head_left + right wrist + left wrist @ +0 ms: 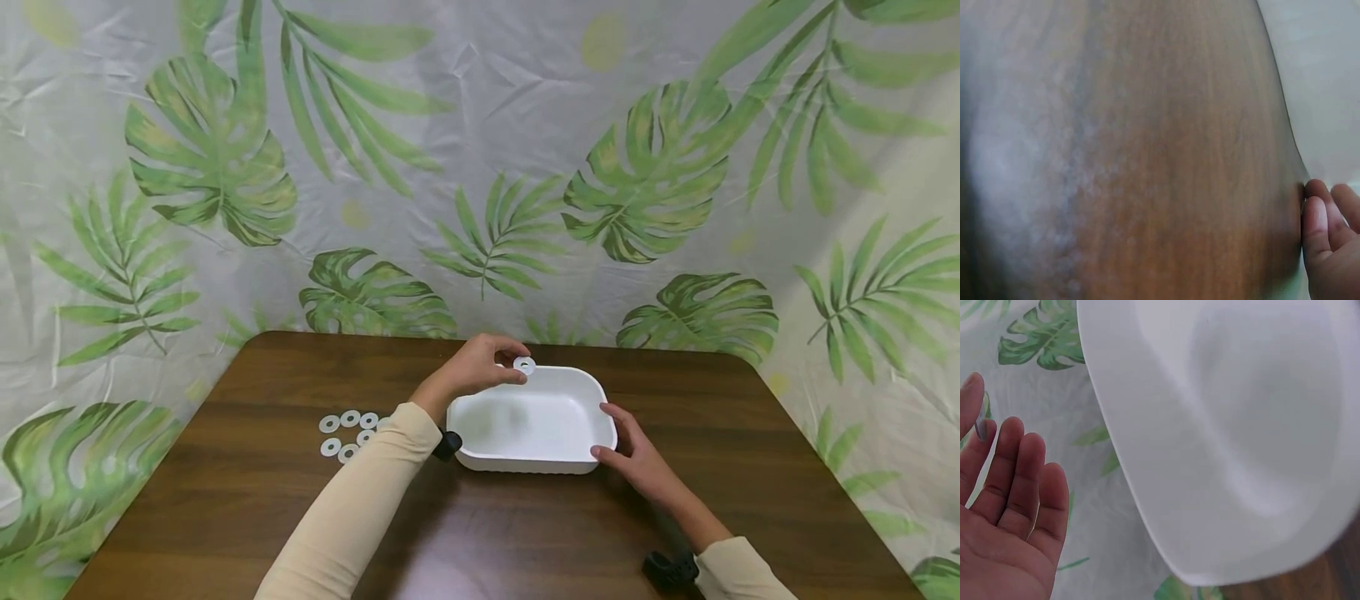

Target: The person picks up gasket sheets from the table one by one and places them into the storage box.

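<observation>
My left hand (480, 367) is over the far rim of a white rectangular basin (532, 417) with rounded corners. Between its thumb and index finger it pinches a flat white ring washer (524, 365). The left wrist view shows that washer (981, 429) nearly edge-on, the other fingers of the left hand (1010, 512) extended. At the basin's right end my right hand (633, 450) holds the rim, thumb near the front corner and fingers farther back. In the right wrist view only part of the right hand (1332, 231) shows, at the lower right beside the basin.
Several more white washers (331, 447) lie on the brown wooden table (247, 500) left of the basin, some hidden behind the left sleeve. A leaf-patterned cloth (510, 150) hangs just behind the table's back edge. Each wrist wears a black device.
</observation>
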Available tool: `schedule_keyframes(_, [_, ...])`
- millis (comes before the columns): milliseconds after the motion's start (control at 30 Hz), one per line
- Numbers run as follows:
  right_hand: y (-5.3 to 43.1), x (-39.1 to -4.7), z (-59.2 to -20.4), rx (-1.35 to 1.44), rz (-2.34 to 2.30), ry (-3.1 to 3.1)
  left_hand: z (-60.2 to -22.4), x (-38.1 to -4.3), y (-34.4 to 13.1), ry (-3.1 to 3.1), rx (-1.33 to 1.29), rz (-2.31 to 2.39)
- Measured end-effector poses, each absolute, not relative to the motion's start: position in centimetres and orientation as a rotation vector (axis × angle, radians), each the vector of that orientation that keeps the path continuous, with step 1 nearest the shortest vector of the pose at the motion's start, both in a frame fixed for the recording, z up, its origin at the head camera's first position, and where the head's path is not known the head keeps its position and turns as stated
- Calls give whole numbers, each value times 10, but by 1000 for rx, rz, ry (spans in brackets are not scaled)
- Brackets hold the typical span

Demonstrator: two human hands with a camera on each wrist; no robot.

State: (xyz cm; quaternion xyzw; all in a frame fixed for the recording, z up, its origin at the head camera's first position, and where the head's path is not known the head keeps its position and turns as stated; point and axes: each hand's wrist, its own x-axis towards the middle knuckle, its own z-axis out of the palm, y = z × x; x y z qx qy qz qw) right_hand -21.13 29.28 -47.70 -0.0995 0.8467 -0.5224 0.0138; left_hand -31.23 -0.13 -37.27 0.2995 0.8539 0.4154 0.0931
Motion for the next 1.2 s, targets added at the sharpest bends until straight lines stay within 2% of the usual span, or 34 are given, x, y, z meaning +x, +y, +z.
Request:
schedule_keyframes(533, [293, -210, -476, -322, -1633, 2621, -389, -319, 1, 2512, 708, 1204])
schedule_keyframes(1200, [296, -210, -475, -303, -1582, 2652, -392, -315, 1, 2502, 797, 1162])
